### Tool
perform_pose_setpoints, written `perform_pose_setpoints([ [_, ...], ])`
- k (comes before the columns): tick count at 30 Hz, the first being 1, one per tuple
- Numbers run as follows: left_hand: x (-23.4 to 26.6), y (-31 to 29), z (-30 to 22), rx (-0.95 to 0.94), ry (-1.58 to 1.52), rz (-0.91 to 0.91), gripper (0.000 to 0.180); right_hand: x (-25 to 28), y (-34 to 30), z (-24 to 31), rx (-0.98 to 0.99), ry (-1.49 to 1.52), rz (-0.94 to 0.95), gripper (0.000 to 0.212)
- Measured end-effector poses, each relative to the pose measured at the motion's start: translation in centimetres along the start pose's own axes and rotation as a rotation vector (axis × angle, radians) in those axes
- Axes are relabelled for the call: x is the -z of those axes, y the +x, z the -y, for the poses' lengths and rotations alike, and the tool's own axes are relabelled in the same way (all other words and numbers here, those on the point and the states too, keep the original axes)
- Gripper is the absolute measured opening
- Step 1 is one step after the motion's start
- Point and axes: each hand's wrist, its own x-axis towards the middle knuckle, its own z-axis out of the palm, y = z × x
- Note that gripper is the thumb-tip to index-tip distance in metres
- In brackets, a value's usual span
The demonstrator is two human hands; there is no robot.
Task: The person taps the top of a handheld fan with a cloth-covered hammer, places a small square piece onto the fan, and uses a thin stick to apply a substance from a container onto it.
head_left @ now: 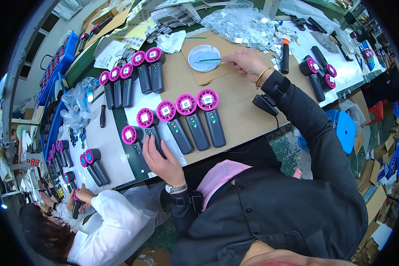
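My right hand (244,62) pinches one end of a thin green stick (210,60). The stick's other end lies over a round white dish (191,57) on a cardboard sheet. My left hand (163,162) is at a dark grey handheld device (145,118) with a round pink-ringed head. Its thumb and fingers straddle the handle, which they partly cover. That device belongs to a slanting row of similar ones, such as the device (208,99) at the right end. Pale square patches show in the centres of their heads.
More pink-headed devices (153,55) lie behind the row. A black tool with an orange end (285,57) and a pile of clear plastic packets (239,24) are farther back. A screwdriver (103,116) lies left. A co-worker in white (111,221) handles another device at lower left.
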Motion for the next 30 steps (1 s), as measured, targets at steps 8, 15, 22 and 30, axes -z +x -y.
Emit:
perform_pose_setpoints([
  [8, 0.0, -0.6, 0.5, -0.036, -0.076, -0.033, 0.035, 0.1, -1.7, 1.8, -0.074, 0.277, 0.153, 0.029],
  [15, 0.2, -1.0, 1.2, -0.032, -0.134, -0.043, 0.039, 1.5, -2.7, 0.7, 0.006, 0.203, 0.061, 0.023],
  [22, 0.1, -1.1, 1.3, -0.040, -0.135, -0.056, 0.036, 2.1, -2.9, 0.9, -0.050, 0.323, 0.132, 0.019],
  [30, 0.6, -1.5, 1.7, -0.060, -0.115, -0.075, 0.033, 0.9, -4.8, 4.1, 0.036, 0.421, 0.228, 0.012],
])
